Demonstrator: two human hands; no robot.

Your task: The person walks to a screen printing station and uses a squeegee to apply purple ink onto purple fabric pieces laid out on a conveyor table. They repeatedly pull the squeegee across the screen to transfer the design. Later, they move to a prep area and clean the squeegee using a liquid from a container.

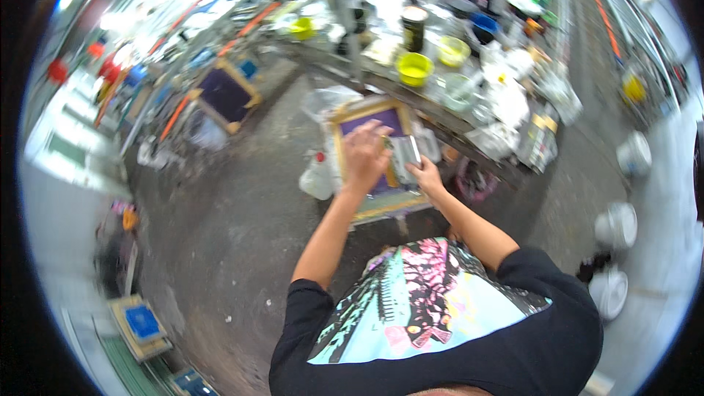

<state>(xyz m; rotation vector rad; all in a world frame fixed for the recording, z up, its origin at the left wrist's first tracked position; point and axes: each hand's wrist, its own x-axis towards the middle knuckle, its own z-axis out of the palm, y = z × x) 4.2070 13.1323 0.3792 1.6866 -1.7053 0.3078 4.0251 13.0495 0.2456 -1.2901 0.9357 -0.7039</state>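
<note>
Purple shows inside a framed panel (394, 116), bordered in pale wood, with a greenish-yellow band along its near edge. It is in front of the person, beside the worktop (438, 116); what bears it is hidden. The left hand (367, 152), fingers loosely spread, covers part of the purple; whether it holds anything, I cannot tell. The right hand (428, 177) grips a flat grey object (405, 151), too blurred to identify. Left of the panel is a white jug (317, 180); bowls and jars crowd the worktop, many smeared.
</note>
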